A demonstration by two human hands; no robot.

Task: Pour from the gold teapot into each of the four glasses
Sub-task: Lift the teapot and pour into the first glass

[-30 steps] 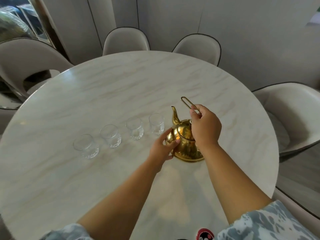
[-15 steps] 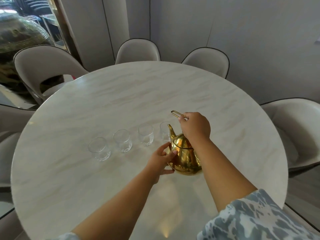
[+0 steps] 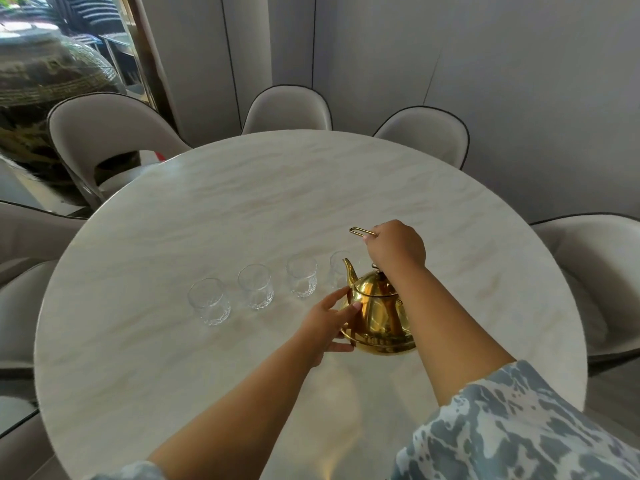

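- Here, the gold teapot (image 3: 377, 317) sits at the right end of a row of four clear glasses on the round marble table (image 3: 242, 202); whether its base touches the tabletop or is just lifted cannot be told.
- Right hand (image 3: 396, 245): fingers curled closed around the thin wire handle (image 3: 360, 232), which stands raised above the lid (its looped end projects to the left of the fist).
- Left hand (image 3: 327, 318): fingers spread, fingertips and thumb pressed against the pot's left flank below the spout (image 3: 349, 271).
- Spout points up and toward the nearest glass (image 3: 337, 268), which it partly hides.
- Remaining glasses run leftward, apart from one another: second glass (image 3: 302, 277), third glass (image 3: 256, 287), far-left glass (image 3: 209, 301). All stand upright and look empty.
- Beige chairs (image 3: 287, 109) ring the table; a patterned sleeve (image 3: 519, 427) covers the right upper arm.
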